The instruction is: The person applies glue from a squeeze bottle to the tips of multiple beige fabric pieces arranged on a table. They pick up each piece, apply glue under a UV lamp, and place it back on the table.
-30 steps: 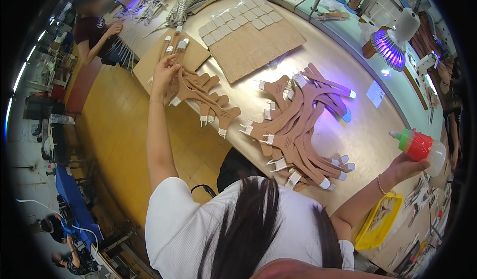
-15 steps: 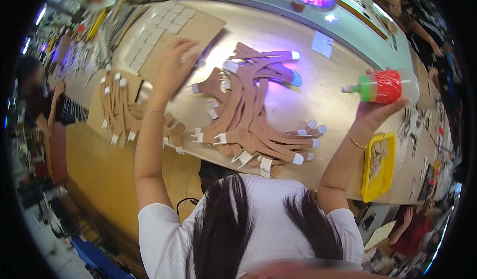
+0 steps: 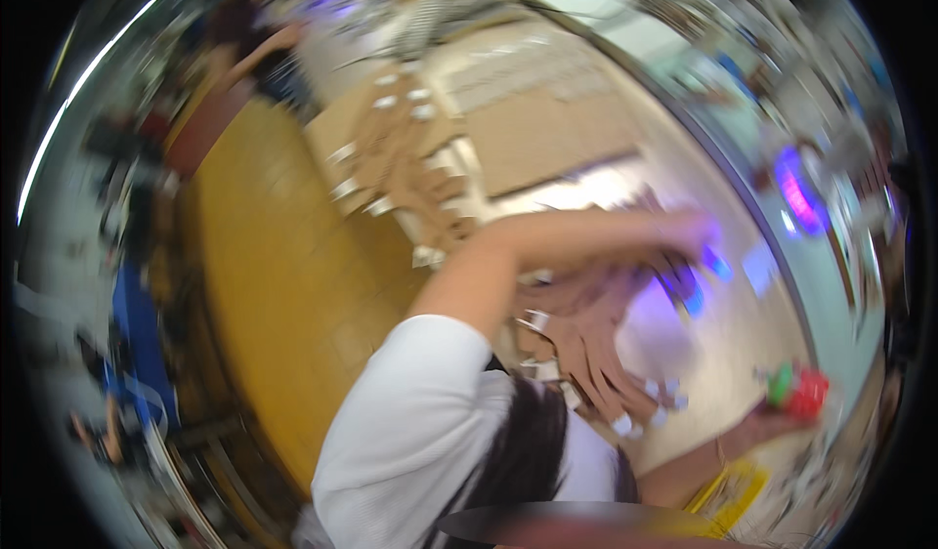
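Observation:
My left hand (image 3: 689, 232) reaches across the far end of a pile of tan strap-like pieces (image 3: 586, 344) with white tips. Motion smears its fingers, so I cannot see whether it touches or holds a strap. Under a violet glow, the strap ends beside this hand look blue. Over to the right, my right hand (image 3: 767, 424) is closed around a squeeze bottle (image 3: 809, 391) with a red wrap and a green collar. The bottle lies sideways in the grip, its nozzle pointing left.
A second bunch of tan straps (image 3: 415, 173) lies at the table's left edge. Behind it is a brown board (image 3: 547, 148) with rows of pale squares. A yellow tray (image 3: 733, 495) stands at lower right, a glowing violet lamp (image 3: 801, 192) at far right. Another person (image 3: 239, 41) is at upper left.
The view has swung left, blurring the scene. My left hand has moved from beside the board rightward, over the strap pile. My right hand still grips the bottle.

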### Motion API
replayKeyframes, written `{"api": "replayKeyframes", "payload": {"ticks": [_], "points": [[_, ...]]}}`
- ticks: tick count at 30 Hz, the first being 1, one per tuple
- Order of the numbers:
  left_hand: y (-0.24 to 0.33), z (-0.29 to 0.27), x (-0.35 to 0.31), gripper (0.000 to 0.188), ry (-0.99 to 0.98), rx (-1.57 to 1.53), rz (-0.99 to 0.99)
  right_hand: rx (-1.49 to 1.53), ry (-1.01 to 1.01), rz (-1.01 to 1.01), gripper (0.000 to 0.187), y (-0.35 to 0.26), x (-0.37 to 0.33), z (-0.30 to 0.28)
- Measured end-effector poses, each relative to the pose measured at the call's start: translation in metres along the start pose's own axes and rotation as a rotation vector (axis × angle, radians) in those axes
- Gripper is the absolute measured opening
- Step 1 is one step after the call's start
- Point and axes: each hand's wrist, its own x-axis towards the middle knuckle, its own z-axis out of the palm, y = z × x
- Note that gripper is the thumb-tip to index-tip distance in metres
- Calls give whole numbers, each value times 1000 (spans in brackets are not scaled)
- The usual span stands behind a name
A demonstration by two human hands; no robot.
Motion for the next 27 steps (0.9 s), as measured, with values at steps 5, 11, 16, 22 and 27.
{"api": "replayKeyframes", "payload": {"ticks": [5,11,16,22,27], "points": [[40,-34,-29,23,171,-115,344,22,-251,2,89,10,32,4],[111,-85,-120,17,496,-80,538,473,-834,-64,44,42,60,51],[143,-102,-157,14,741,113,621,371,-709,-44,42,39,29,78],[112,-103,-148,17,697,321,506,494,-751,13,39,35,17,103],[81,-85,-133,24,513,316,438,383,-747,-59,38,29,21,88]]}}
